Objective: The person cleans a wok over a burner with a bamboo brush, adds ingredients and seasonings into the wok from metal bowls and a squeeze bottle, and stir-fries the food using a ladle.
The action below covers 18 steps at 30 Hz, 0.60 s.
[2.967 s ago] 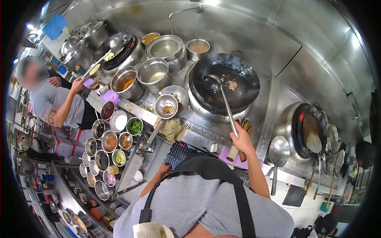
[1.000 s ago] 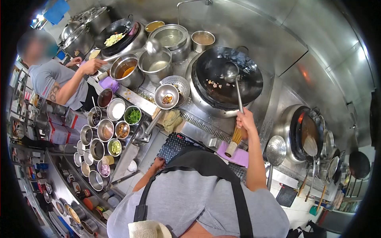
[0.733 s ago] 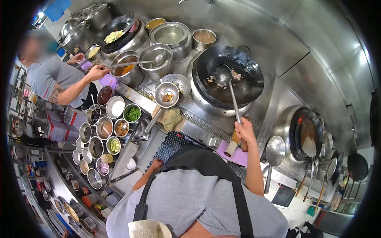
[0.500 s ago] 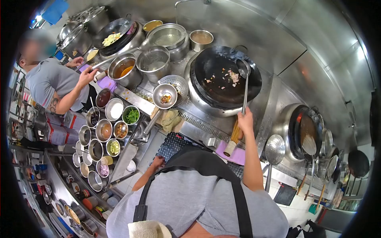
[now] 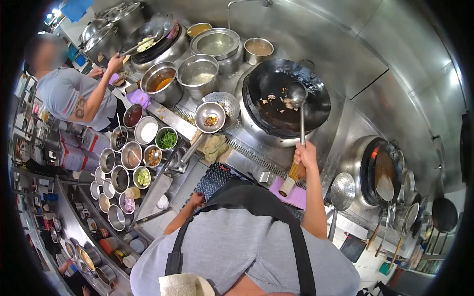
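My right hand (image 5: 306,154) is wrapped round the long handle of a metal ladle (image 5: 302,123). The ladle's bowl (image 5: 296,92) is down in the black wok (image 5: 264,117), at the small chopped food pieces (image 5: 288,104). Just below that hand, a bamboo wok brush (image 5: 288,186) lies over a purple cloth (image 5: 298,197). My left hand (image 5: 197,200) hangs low beside my black apron (image 5: 232,195), away from the cookware; its fingers are too small and partly hidden to read. Left of the wok, a small metal bowl (image 5: 210,117) with chopped seasoning rests on a perforated strainer (image 5: 230,106).
Several metal bowls of ingredients, one with chopped greens (image 5: 167,139), stand at left. Pots, including one of amber liquid (image 5: 159,84), line the back. A skimmer (image 5: 342,191) and a second wok (image 5: 380,167) are at right. Another person (image 5: 79,93) works at a far-left wok.
The ladle's bowl has moved left and toward me onto the food pieces. The other person's arm has swung from near the amber pot to the far wok, holding a long-handled tool there.
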Available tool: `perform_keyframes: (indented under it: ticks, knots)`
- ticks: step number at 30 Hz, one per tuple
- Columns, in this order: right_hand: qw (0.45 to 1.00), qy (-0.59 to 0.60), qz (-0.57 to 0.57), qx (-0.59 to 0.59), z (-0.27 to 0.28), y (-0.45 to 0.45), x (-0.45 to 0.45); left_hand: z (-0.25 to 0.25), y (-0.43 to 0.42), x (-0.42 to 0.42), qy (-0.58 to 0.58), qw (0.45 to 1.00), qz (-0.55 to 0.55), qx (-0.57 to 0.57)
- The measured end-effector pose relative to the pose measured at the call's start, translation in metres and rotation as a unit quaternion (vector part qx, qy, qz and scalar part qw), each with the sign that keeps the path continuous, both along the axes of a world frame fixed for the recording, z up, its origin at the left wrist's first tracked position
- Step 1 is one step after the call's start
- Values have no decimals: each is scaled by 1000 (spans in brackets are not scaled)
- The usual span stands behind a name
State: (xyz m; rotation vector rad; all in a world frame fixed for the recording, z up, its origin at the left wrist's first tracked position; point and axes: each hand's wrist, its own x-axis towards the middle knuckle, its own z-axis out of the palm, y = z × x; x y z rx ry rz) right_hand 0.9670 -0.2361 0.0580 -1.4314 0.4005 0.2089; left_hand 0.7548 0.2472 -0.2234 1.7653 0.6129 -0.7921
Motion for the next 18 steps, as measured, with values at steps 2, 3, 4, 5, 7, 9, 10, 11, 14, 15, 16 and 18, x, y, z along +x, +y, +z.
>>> perform_keyframes:
  ticks: [2, 3, 4, 5, 7, 9, 10, 11, 14, 15, 16, 18]
  knots:
    - [997, 16, 51, 55, 17, -4, -10, -8, 1, -10, -15, 999, 22, -31]
    - [996, 14, 58, 66, 21, 0, -12, -3, 0, -12, -17, 999, 19, -37]
    - [995, 12, 65, 77, 25, 9, -14, 3, -1, -14, -18, 999, 15, -43]
    - [994, 9, 71, 88, 26, 14, -14, 8, -1, -13, -9, 999, 3, -37]
    - [986, 41, 69, 148, 17, 9, -2, 16, -5, -8, 11, 1000, -5, -18]
    - [986, 57, 72, 136, -5, 0, 19, 21, -9, -2, 25, 1000, 0, 6]
    - [989, 45, 57, 126, -5, 0, 23, 20, -9, 1, 27, 999, -1, 17]
    - [992, 34, 44, 115, -5, -1, 28, 20, -10, 8, 20, 999, -9, 28]
    - [994, 35, 12, 99, 5, -1, 29, -8, -3, 12, -2, 999, 43, -23]
    - [999, 34, 22, 29, 6, 0, 26, -8, -5, 13, -10, 996, 72, -55]
    - [998, 32, 32, -42, 8, 2, 23, -7, -6, 11, -7, 998, 45, -38]
    - [998, 8, 58, -15, 15, 0, 11, 1, -3, 12, -5, 1000, -7, -1]
